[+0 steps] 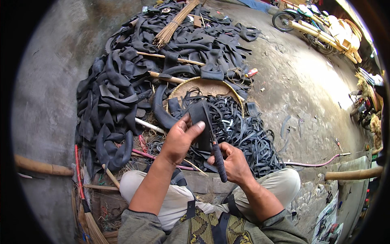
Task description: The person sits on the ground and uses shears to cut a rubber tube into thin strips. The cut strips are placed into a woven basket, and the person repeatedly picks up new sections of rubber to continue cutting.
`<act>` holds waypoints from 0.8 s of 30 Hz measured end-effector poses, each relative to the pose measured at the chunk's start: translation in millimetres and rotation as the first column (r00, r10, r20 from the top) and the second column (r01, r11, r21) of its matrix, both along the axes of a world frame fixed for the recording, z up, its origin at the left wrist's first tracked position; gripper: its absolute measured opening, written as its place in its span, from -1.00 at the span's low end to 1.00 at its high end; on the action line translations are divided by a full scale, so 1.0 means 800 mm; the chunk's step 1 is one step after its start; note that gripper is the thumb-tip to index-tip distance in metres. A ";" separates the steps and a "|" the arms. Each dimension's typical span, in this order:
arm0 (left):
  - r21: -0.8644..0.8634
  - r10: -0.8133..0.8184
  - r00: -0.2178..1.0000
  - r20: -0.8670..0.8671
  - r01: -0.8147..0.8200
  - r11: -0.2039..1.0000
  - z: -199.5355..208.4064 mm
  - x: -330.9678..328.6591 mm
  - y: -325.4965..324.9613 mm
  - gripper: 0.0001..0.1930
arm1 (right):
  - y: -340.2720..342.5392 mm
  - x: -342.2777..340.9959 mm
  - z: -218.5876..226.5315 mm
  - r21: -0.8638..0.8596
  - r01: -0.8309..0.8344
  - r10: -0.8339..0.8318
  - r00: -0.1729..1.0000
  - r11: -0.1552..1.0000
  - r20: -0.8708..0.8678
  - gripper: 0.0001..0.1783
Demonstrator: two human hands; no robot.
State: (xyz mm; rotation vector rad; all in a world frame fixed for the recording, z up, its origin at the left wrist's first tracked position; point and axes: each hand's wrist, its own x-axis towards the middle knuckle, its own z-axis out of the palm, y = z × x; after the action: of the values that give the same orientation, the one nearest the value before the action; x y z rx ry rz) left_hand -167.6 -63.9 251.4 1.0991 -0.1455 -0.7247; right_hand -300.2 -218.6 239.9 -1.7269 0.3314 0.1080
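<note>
My left hand (178, 138) pinches a flat piece of black rubber sheet (198, 113), thumb on top, in front of my chest. In my right hand (235, 162) is a pair of scissors (219, 160) with a dark wrapped handle. Their blades point away from me and lie along the right edge of the rubber; how far they are parted I cannot tell. Just beyond my hands stands a round woven tray (205, 84). A tangled heap of thin black rubber strips (248, 140) fills its near part and spills over the ground to the right.
A large pile of black rubber pieces (118, 87) lies to the left and ahead, with a bundle of thin sticks (174, 25) on top. Bamboo poles (353, 174) jut in at both sides. A broom (91, 223) rests at lower left. A motorcycle (313, 24) stands far right.
</note>
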 end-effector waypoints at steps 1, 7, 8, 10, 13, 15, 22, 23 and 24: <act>-0.094 0.007 0.996 -0.091 -0.016 0.995 0.001 0.002 0.006 -0.52 | 0.002 -0.001 0.001 0.018 -0.009 0.009 1.000 1.000 -0.007 -0.46; -0.086 -0.010 0.995 0.100 0.018 0.996 0.000 0.004 0.010 -0.51 | 0.004 0.001 0.001 -0.079 -0.016 0.020 0.998 0.997 0.059 -0.45; -0.028 -0.022 0.990 0.136 0.026 0.999 0.000 0.002 0.009 -0.51 | 0.004 0.003 0.000 -0.124 0.007 0.006 0.994 0.992 0.106 -0.45; -0.045 -0.047 0.978 0.203 0.057 0.997 -0.001 -0.004 0.006 -0.48 | 0.002 0.004 -0.002 -0.145 0.023 -0.006 0.993 0.989 0.120 -0.45; -0.012 -0.061 0.975 0.215 0.065 0.998 -0.001 -0.005 0.005 -0.45 | 0.001 0.002 -0.003 -0.076 0.014 -0.010 0.999 0.997 0.052 -0.45; 0.033 -0.051 0.972 0.229 0.045 0.998 0.001 0.001 0.009 -0.45 | 0.004 -0.002 -0.003 -0.037 0.022 -0.020 0.998 0.999 0.055 -0.46; -0.025 0.000 0.988 0.152 0.004 1.000 0.007 0.007 0.015 -0.43 | 0.009 0.000 0.002 -0.047 -0.001 0.004 0.997 0.999 0.076 -0.44; -0.029 -0.015 0.981 0.196 0.022 0.999 0.008 0.003 0.013 -0.42 | 0.009 0.002 0.002 -0.113 0.019 -0.005 0.993 0.993 0.121 -0.43; -0.022 -0.029 0.972 0.234 0.035 0.999 0.007 -0.003 0.009 -0.41 | 0.008 0.003 0.002 -0.188 0.037 -0.006 0.986 0.982 0.164 -0.41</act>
State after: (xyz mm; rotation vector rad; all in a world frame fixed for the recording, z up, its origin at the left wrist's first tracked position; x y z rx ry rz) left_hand -169.8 -56.5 257.3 1.1575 -0.3728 -0.6183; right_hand -297.7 -211.9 241.8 -1.9071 0.2452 -0.0837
